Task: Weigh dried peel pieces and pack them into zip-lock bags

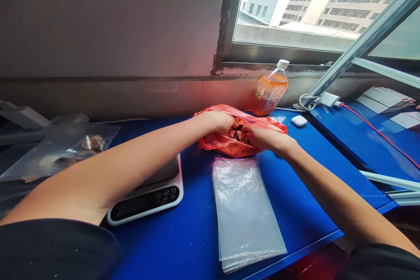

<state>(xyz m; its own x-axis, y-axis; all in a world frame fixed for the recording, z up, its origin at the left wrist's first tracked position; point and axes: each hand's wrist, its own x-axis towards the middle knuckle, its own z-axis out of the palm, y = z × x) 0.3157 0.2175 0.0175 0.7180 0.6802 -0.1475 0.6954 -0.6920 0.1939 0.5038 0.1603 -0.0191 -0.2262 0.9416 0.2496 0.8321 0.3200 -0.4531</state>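
A crumpled red plastic bag sits on the blue table, its mouth spread wide. Reddish-brown, dried-looking pieces show inside; their exact kind is unclear. My left hand reaches over the left side of the opening, its fingertips hidden among bag and pieces. From the other side, my right hand dips into the bag, fingers curled down against the pieces; whatever they grip is hidden. A stack of clear plastic bags lies flat just in front of the red bag.
A kitchen scale lies partly under my left forearm. At far left is a clear bag with brown lumps. An orange drink bottle stands behind the red bag, with a white earbud case and charger to the right.
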